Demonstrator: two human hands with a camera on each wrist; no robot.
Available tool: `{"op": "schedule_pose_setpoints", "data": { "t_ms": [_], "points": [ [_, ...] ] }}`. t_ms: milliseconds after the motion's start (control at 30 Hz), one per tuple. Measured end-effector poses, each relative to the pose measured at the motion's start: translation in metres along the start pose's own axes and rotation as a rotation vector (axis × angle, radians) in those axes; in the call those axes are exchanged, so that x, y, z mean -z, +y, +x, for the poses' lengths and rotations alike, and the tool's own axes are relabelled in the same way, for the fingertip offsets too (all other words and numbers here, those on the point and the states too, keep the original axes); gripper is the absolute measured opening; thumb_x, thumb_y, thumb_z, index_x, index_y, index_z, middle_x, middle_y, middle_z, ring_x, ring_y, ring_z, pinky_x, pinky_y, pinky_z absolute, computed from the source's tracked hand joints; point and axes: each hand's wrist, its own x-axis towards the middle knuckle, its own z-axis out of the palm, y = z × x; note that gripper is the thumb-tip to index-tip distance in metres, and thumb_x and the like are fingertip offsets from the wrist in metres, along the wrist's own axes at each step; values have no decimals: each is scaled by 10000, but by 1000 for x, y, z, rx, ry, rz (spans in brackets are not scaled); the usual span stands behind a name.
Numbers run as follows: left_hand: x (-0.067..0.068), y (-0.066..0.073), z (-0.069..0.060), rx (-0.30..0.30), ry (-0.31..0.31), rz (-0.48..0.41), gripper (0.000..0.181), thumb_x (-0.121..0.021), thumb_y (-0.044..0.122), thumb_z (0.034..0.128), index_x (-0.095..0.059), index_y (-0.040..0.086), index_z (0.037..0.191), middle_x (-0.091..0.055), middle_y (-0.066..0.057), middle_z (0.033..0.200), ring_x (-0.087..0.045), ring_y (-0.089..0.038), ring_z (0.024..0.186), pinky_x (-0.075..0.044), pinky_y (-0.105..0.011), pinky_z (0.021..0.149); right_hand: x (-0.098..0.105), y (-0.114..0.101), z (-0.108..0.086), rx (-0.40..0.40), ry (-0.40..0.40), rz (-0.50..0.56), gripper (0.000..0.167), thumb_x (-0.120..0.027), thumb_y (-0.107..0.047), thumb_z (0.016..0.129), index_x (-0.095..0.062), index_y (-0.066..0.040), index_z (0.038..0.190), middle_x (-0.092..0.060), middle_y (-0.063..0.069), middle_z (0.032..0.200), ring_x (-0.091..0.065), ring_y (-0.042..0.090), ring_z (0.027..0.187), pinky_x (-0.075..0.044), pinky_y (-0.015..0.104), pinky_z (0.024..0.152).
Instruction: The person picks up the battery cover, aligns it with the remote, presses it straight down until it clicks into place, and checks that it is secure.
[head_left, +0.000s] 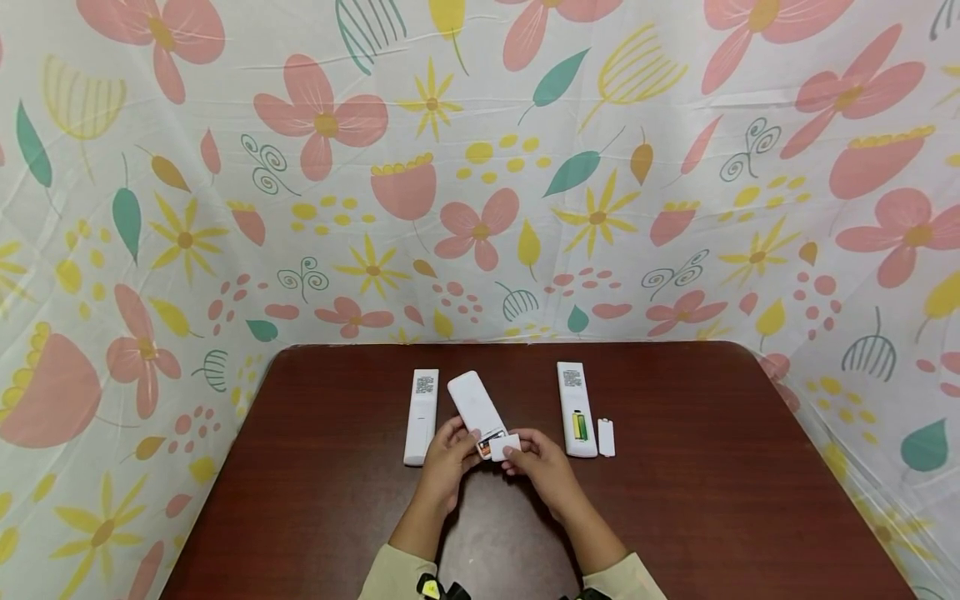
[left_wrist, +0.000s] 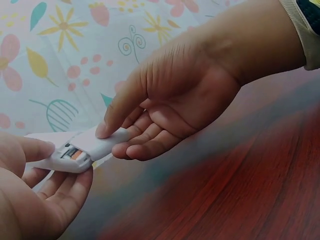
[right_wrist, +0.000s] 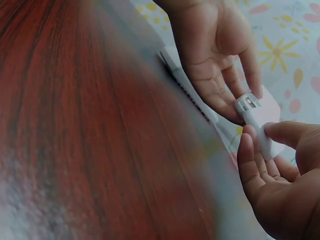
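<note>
Remote point(head_left: 474, 402) in grip of left hand point(head_left: 448, 460), cover point(head_left: 501, 447) in pinch of right hand point(head_left: 547, 470)

The table point(head_left: 690, 508) looks like smooth, shiny wood. Over the table, the held remote control point(head_left: 474, 398) and battery cover point(head_left: 500, 447) look like smooth plastic. Behind the table, the flowered curtain point(head_left: 480, 129) looks like creased cloth.

Left remote point(head_left: 422, 417) and right remote point(head_left: 570, 396) lie on the table point(head_left: 712, 517) before a hanging cloth point(head_left: 525, 283), with batteries point(head_left: 580, 426) in the right remote and a loose cover point(head_left: 606, 437) just beside it on its right. Between these two, the middle remote point(head_left: 472, 400), with a battery point(left_wrist: 76, 154) in its near end, is in the left hand point(head_left: 446, 463); a second cover point(head_left: 500, 447), in the right hand point(head_left: 545, 468), overlaps that end
</note>
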Motion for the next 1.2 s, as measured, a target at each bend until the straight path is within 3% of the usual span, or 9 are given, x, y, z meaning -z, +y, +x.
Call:
{"op": "schedule_pose_setpoints", "data": {
  "t_ms": [167, 333, 533, 800, 1200],
  "points": [
    [0, -2, 1, -12, -2, -40, 452, -624, 126, 991, -459, -11, 1389, -657, -4, 1029, -646, -101, 879, -558, -273, 807, 0, 3, 2, -43, 35, 59, 293, -694, -26, 911, -554, 110, 1130, -655, 78, 871, -668, 184, 779, -590, 293, 729],
    [1, -2, 1, -19, 1, -60, 434, -615, 103, 990, -461, -18, 1377, -654, 6, 1007, -649, -103, 867, -564, -275, 807, 1, 5, 2, -61, 0, 71, 217, -686, -62, 933, -539, 57, 1040, -684, 90, 857, -667, 154, 757, -562, 264, 689],
    [1, -1, 1, -23, 21, -58, 428, -617, 113, 991, -466, -12, 1371, -644, 13, 996, -641, -103, 865, -560, -278, 807, 2, 6, 2, -45, -48, 74, 237, -676, -102, 949, -556, 65, 1066, -689, 31, 853, -667, 137, 770, -568, 263, 708],
    [2, -2, 1, -26, 23, -70, 414, -620, 113, 989, -478, -3, 1361, -630, 20, 980, -634, -103, 854, -553, -279, 797, -1, 6, 2, -66, 8, 101, 179, -702, -93, 927, -646, 39, 1034, -669, -22, 781, -633, 105, 731, -546, 238, 664],
    [1, -3, 2, -32, 21, -86, 410, -628, 91, 980, -476, -8, 1347, -637, 18, 977, -643, -102, 846, -559, -284, 796, -4, 3, 3, -88, 27, 94, 250, -729, -54, 894, -553, 47, 1040, -629, -23, 747, -589, 107, 682, -514, 229, 641]
  ]
}}
